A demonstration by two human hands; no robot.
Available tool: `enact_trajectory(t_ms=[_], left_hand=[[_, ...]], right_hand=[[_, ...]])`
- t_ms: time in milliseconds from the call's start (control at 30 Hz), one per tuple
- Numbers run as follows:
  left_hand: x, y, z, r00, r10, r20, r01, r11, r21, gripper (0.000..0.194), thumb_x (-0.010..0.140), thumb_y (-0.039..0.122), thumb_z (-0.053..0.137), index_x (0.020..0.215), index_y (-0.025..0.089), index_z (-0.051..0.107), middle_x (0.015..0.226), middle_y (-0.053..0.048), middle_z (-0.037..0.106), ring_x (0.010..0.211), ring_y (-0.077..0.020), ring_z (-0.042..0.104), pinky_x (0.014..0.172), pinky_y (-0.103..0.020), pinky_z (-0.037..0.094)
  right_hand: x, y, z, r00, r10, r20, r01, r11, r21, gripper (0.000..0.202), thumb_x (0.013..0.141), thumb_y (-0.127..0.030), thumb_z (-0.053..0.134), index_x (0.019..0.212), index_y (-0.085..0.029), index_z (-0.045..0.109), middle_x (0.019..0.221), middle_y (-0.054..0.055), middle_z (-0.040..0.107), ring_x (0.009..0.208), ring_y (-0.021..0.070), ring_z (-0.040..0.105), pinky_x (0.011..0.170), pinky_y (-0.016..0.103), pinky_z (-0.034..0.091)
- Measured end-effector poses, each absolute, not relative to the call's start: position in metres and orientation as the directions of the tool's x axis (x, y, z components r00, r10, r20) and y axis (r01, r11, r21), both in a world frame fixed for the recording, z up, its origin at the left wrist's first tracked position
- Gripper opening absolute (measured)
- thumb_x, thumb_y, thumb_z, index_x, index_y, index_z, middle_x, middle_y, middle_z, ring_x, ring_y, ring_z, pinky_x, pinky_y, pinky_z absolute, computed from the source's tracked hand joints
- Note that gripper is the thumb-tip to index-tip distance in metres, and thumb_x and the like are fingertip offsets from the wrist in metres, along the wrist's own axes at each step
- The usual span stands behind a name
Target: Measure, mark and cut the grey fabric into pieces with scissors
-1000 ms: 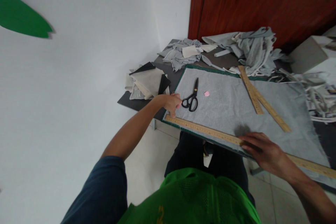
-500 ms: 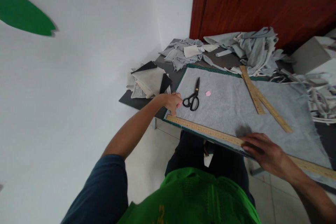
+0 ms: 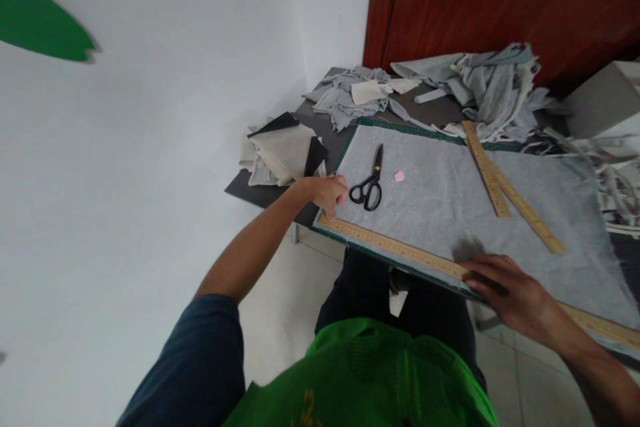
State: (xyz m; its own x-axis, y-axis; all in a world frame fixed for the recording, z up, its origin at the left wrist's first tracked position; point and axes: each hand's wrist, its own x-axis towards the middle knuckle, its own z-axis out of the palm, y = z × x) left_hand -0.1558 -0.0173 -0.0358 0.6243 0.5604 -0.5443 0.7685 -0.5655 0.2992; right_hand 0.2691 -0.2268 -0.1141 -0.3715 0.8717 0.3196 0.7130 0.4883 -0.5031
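Cloth (image 3: pixel 430 203) lies flat under the long ruler (image 3: pixel 395 246). The left hand (image 3: pixel 330 195) presses a digit onto the ruler's left end; the right hand (image 3: pixel 513 291) lies over it farther right. Whether either pinches, I cannot tell. Uneven pressure could skew ruler and cloth. The ruler's markings are too small to read; yellow lettering (image 3: pixel 309 403) nearer than it is unclear.

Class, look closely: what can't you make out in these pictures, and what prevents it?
Head view: the stretch of the long ruler under the right hand, hidden by that hand.
Head view: the long ruler's right end, cut off by the picture's edge.
Head view: the long ruler's numbers, too small to read.
Head view: part of the lower crossed ruler, covered by the upper crossed ruler.
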Motion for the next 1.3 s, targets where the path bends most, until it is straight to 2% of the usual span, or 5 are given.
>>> enact_trajectory(t_ms=[433,633,833,1100,1300], left_hand=[[-0.155,-0.015,-0.034,0.618,0.539,-0.572,0.767,-0.572,0.29,0.056,0.05,0.041,0.077,0.103,0.027,0.065,0.139,-0.001,0.047,0.129,-0.03,0.04,0.117,-0.041,0.032],[-0.155,-0.017,-0.033,0.612,0.552,-0.567,0.776,-0.558,0.295,0.051,0.05,0.039,0.079,0.097,0.026,0.064,0.138,-0.001,0.047,0.13,-0.0297,0.039,0.111,-0.038,0.038],[-0.154,-0.019,-0.033,0.604,0.564,-0.564,0.783,-0.552,0.286,0.051,0.05,0.037,0.079,0.097,0.025,0.064,0.139,-0.002,0.045,0.13,-0.0295,0.039,0.116,-0.039,0.032],[-0.153,-0.02,-0.029,0.605,0.566,-0.561,0.781,-0.559,0.279,0.051,0.051,0.039,0.079,0.097,0.026,0.063,0.133,-0.001,0.047,0.125,-0.0283,0.041,0.111,-0.039,0.038],[-0.154,-0.019,-0.029,0.616,0.544,-0.569,0.769,-0.572,0.286,0.055,0.051,0.036,0.078,0.102,0.025,0.062,0.137,-0.002,0.045,0.128,-0.029,0.039,0.112,-0.039,0.036]], right_hand=[[0.271,-0.229,-0.115,-0.353,0.89,0.288,0.722,0.455,-0.522,0.025,0.095,-0.043,0.067,0.114,-0.029,0.075,0.108,0.009,0.071,0.098,0.0272,0.07,0.085,0.043,0.061],[0.271,-0.23,-0.115,-0.337,0.894,0.294,0.727,0.446,-0.523,0.022,0.095,-0.042,0.066,0.108,-0.028,0.076,0.105,0.009,0.073,0.095,0.0281,0.071,0.083,0.044,0.062],[0.271,-0.231,-0.116,-0.33,0.901,0.283,0.724,0.434,-0.536,0.022,0.094,-0.043,0.066,0.105,-0.028,0.077,0.104,0.01,0.073,0.095,0.0287,0.071,0.084,0.046,0.062],[0.271,-0.232,-0.114,-0.345,0.897,0.277,0.703,0.443,-0.557,0.022,0.092,-0.039,0.07,0.111,-0.03,0.076,0.106,0.008,0.073,0.098,0.0281,0.07,0.083,0.044,0.061],[0.267,-0.232,-0.109,-0.345,0.902,0.26,0.704,0.432,-0.564,0.022,0.093,-0.039,0.069,0.111,-0.03,0.076,0.105,0.008,0.074,0.098,0.0277,0.071,0.084,0.044,0.06]])
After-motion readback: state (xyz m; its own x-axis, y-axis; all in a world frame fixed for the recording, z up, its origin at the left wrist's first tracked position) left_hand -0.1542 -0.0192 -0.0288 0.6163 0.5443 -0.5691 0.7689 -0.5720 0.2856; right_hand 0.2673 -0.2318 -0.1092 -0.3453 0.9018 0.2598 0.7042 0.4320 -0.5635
